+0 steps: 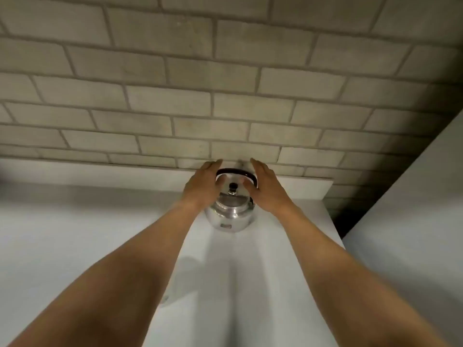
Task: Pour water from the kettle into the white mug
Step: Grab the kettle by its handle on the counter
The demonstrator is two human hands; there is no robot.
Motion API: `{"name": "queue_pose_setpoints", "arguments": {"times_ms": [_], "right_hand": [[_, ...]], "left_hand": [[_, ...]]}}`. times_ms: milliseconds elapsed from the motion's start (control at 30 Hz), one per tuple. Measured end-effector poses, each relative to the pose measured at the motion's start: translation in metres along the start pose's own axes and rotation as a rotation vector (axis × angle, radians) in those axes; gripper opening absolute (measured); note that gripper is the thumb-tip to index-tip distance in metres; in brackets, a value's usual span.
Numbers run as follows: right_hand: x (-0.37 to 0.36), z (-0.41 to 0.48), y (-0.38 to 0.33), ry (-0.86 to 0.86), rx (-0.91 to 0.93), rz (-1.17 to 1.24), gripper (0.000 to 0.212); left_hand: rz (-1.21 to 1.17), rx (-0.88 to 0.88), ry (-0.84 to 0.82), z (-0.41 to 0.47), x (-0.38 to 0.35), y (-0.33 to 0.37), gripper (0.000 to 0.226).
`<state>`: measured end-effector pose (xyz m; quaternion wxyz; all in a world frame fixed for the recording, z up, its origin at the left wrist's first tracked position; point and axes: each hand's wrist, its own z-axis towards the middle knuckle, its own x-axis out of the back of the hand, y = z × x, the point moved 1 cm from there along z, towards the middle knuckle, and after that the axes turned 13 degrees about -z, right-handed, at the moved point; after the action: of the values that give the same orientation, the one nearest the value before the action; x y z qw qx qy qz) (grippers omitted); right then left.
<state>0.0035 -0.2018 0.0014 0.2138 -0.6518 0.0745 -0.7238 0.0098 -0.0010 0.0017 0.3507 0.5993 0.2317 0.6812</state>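
Observation:
A shiny metal kettle (230, 217) with a dark arched handle and a black lid knob stands on the white counter (75, 234), close to the brick wall. My left hand (204, 187) and my right hand (269, 190) flank the handle, fingers apart, thumbs close to the handle's ends; neither hand is closed around it. A pale rounded shape that may be the white mug (186, 274) sits beside my left forearm, partly hidden and hard to tell from the counter.
A grey brick wall (225, 96) rises right behind the kettle above a low white ledge (305, 186). A tall white panel (413, 221) stands at the right, with a dark gap (337, 219) between it and the counter's right edge.

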Motion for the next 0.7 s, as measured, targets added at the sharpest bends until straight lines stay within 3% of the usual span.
{"name": "queue_pose_setpoints", "arguments": {"times_ms": [100,267,367,700], "right_hand": [[-0.006,0.016,0.003,-0.017,0.119,-0.036,0.074],[-0.017,0.041,0.002,-0.083,0.176,-0.014,0.04],[-0.014,0.047,0.002,-0.114,0.17,0.047,0.031],[0.02,-0.009,-0.014,0.002,0.124,0.035,0.033]], "left_hand": [[-0.054,0.02,-0.064,0.017,-0.011,-0.007,0.051],[0.007,-0.06,-0.085,0.029,-0.009,-0.017,0.027],[0.024,-0.107,-0.102,0.025,-0.003,-0.016,0.023],[-0.014,-0.201,-0.069,-0.048,0.017,0.026,0.028]]}}
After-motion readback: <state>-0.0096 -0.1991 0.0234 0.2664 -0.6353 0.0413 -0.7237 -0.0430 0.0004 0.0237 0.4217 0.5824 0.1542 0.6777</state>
